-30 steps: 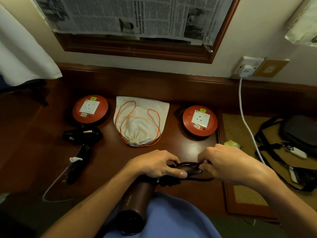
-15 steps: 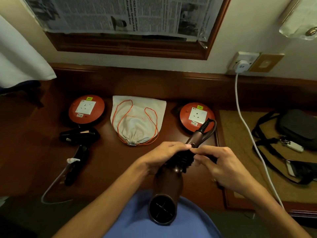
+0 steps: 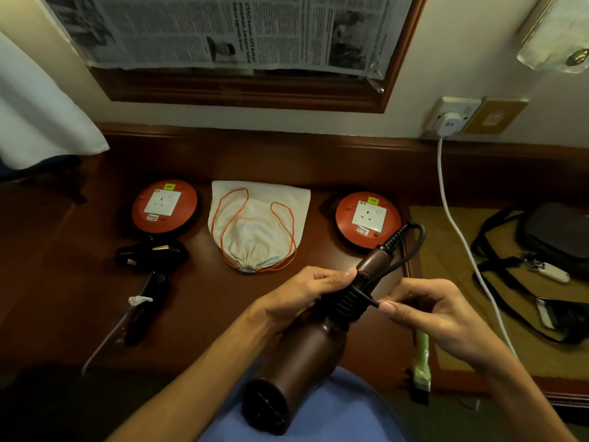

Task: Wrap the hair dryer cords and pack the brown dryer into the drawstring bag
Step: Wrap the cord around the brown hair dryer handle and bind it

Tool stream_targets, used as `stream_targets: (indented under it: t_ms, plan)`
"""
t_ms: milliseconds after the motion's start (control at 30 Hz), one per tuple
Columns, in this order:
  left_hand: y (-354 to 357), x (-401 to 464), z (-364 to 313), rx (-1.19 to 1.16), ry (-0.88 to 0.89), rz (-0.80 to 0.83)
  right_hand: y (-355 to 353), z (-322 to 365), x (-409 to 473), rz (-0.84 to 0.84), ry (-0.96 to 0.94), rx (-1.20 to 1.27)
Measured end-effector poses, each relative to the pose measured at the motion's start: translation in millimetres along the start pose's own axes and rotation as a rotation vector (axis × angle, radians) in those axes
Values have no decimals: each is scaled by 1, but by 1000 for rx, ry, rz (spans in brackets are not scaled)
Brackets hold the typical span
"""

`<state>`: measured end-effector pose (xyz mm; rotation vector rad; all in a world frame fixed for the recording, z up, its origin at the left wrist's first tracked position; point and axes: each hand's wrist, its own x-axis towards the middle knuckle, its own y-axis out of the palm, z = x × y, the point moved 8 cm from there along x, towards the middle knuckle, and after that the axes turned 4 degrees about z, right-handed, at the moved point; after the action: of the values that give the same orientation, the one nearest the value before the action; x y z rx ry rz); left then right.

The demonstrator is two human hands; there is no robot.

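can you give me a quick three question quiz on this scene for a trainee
1. True or false: the cream cloth drawstring bag with orange cord is cinched shut.
2. What does the right hand pinch? A) black cord B) white cable C) green brush
3. What does the left hand grip?

Key: 1 true. 2 A. 3 the handle of the brown cylindrical hair dryer, with the cord coiled round it.
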<state>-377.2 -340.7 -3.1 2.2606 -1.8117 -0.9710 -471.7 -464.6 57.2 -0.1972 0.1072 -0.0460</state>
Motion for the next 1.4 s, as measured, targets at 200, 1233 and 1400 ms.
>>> stream_targets:
  t_ms: [200, 1233, 1400]
  plan:
    - [8, -6, -15, 43, 33, 89, 1, -2, 6, 200, 112, -53]
    - [-53, -13, 2, 540, -75, -139, 51, 18, 82, 166, 326, -664]
    - [-53, -12, 6, 462, -76, -197, 34, 27, 68, 126, 351, -749]
